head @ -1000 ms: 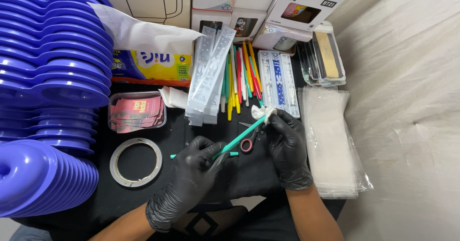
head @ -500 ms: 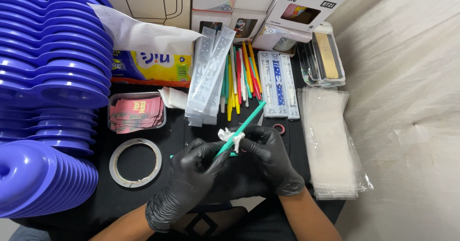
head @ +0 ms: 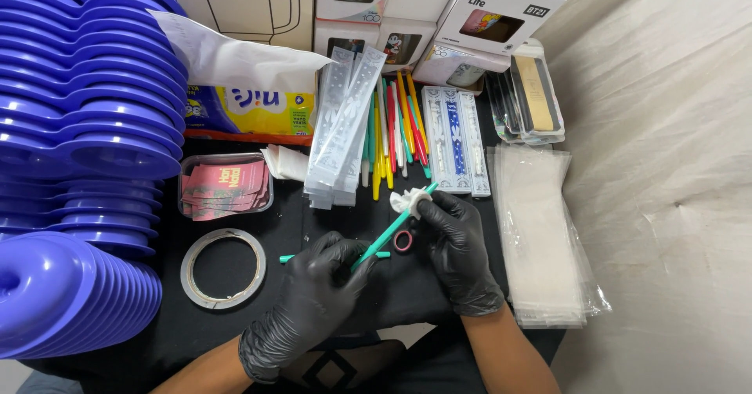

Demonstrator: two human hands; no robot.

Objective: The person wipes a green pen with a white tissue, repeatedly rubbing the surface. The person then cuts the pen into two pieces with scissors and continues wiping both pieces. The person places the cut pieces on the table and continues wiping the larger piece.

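At centre of black table: teal stick, tilted, lower end pinched between curled fingers of left hand, upper end meeting white crumpled wad. Wad pressed against stick tip by fingertips of right hand, fingers bent close around it, nearly no gap. Both hands in black gloves. Lying flat under left fingers, 2nd teal stick, only ends showing. Just below tilted stick, between both hands: small red ring, flat on table, touched by neither hand as far as could be told.

Left of hands: flat roll of tape, apart from left glove. Above it: clear shallow tray holding pink packets. Beside tray: folded white tissue.

Above hands: fan of coloured sticks, yellow, red, green, teal, partly covered by stack of clear embossed sleeves leaning across left side. Right of fan: flat pack with blue and white pattern. Further right: stack of clear plastic bags, just beside right wrist, and clear case holding gold-toned strip.

Along left edge: tall stacks of blue plastic lids. Behind, at far edge: white cartons and yellow-and-blue soft pack.
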